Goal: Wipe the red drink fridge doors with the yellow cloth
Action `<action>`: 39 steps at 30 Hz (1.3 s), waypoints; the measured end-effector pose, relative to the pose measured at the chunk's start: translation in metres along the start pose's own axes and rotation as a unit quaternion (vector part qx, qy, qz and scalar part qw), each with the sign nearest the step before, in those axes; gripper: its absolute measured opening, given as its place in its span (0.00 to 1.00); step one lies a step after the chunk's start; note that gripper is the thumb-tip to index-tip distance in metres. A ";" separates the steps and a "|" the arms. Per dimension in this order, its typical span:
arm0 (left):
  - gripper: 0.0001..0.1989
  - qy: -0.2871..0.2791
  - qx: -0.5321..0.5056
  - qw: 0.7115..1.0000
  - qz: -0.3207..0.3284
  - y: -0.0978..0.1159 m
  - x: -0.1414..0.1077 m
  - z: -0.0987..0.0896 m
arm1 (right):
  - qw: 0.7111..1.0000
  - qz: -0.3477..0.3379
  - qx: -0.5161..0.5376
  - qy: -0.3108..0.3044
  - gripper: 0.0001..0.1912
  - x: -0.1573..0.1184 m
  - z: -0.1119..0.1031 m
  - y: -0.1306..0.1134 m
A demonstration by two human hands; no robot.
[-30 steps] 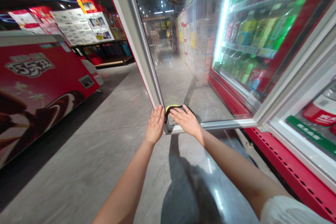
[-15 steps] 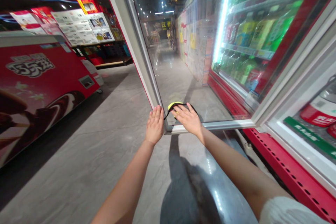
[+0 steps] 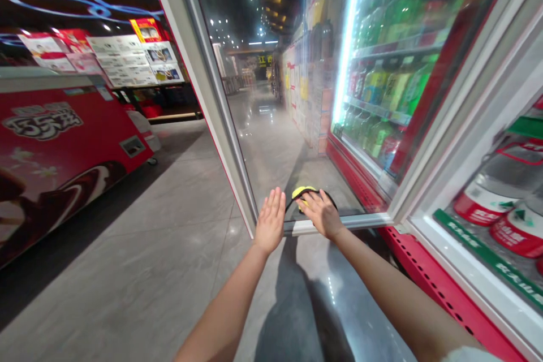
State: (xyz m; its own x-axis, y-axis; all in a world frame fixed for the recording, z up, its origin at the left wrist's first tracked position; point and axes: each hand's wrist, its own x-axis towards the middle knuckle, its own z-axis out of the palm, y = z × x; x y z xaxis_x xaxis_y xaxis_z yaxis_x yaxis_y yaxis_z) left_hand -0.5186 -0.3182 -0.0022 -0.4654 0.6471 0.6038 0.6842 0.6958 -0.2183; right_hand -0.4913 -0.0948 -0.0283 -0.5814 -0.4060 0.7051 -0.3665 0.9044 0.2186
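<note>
Beneath the right hand, a yellow cloth with a dark border lies against the low part of the glass. That hand is flat, fingers slightly spread over the cloth; the left hand is flat too, fingers close together, at the frame, though whether it touches is unclear. The cloth looks light, soft and likely to bunch, so palm pressure should suit it; its border right of the right hand offers a pinch. The glass seems stiff, slick and breakable.

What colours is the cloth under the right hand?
The cloth is yellow and black, seen best in the head view.
</note>
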 end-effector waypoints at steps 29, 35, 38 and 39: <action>0.41 -0.053 0.013 0.998 -0.028 0.095 0.039 0.015 | 0.969 0.235 -0.004 0.075 0.23 -0.101 -0.004 0.097; 0.39 -0.125 0.029 0.992 -0.002 0.107 0.047 0.012 | 0.879 0.439 -0.017 0.183 0.32 -0.119 0.007 0.099; 0.38 -0.127 0.035 0.991 -0.005 0.106 0.045 0.014 | 0.884 0.437 -0.002 0.165 0.33 -0.128 0.008 0.103; 0.37 -0.126 0.034 0.991 -0.006 0.105 0.045 0.015 | 0.888 0.432 0.002 0.161 0.32 -0.129 0.006 0.108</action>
State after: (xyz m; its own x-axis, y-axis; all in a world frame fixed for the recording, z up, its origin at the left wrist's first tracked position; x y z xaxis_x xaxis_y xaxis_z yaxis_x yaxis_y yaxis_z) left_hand -0.4756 -0.2117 -0.0094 -0.6049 0.6896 0.3981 0.6417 0.7182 -0.2692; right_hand -0.4602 0.0540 -0.0996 -0.4093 0.4970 0.7651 0.1124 0.8597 -0.4983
